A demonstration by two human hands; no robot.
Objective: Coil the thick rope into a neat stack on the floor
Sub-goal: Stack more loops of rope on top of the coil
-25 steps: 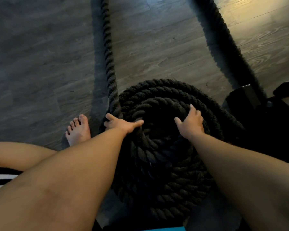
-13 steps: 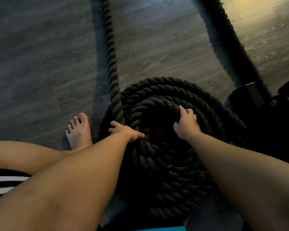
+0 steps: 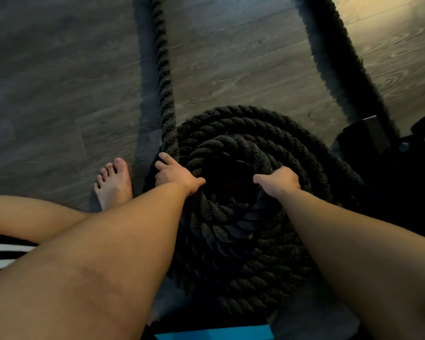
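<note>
Ok, my left hand [image 3: 174, 176] gripped the thick rope [image 3: 250, 244] at its coiled edge; right hand [image 3: 279, 180] clutched the top turn just beside it.

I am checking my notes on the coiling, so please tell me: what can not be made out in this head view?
Head view:
Rope: both straight runs leave at the top edge, so remaining length is unknown.
Coil centre: too dark.
Right hand fingertips: curled out of sight over a loop.
Black object at right: too dark to identify.
Blue thing: cut by the bottom edge.
</note>
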